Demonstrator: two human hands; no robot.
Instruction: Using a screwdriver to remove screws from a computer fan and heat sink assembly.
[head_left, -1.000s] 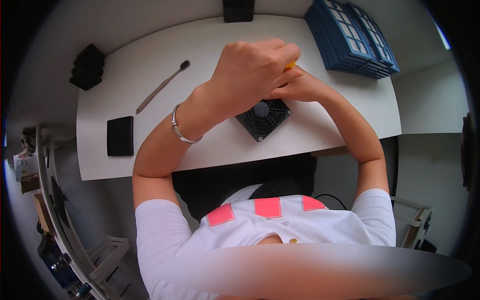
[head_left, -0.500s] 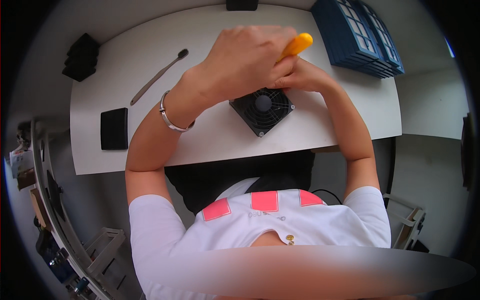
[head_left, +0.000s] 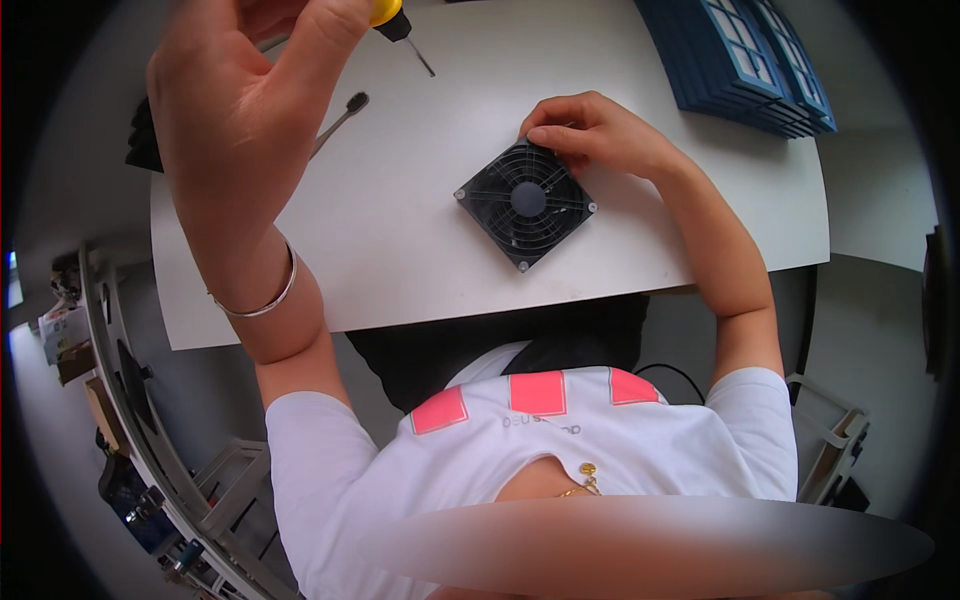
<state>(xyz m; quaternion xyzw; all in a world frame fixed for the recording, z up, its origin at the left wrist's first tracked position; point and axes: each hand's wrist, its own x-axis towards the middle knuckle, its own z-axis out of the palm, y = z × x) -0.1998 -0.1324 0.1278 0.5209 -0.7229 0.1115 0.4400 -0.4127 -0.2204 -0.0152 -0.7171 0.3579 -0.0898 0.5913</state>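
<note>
A square black cooling fan with a round wire guard lies on the white table, turned cornerwise, with pale screws at its corners. My right hand pinches the fan's far corner between thumb and fingers. Raised at the upper left, my left hand grips a screwdriver with a yellow and black handle. Its thin metal shaft points down to the right, apart from the fan. Most of the handle is hidden by the hand, and the picture's top edge cuts off some fingers.
On the white table, a toothbrush lies partly behind my left hand. A stack of blue frames with window-like panes stands at the far right. Part of a black object shows at the far left. Shelving stands left of the table.
My left hand has lifted the screwdriver away from the fan, up and to the left. The fan's far corner has come into view, with my right hand still at it.
</note>
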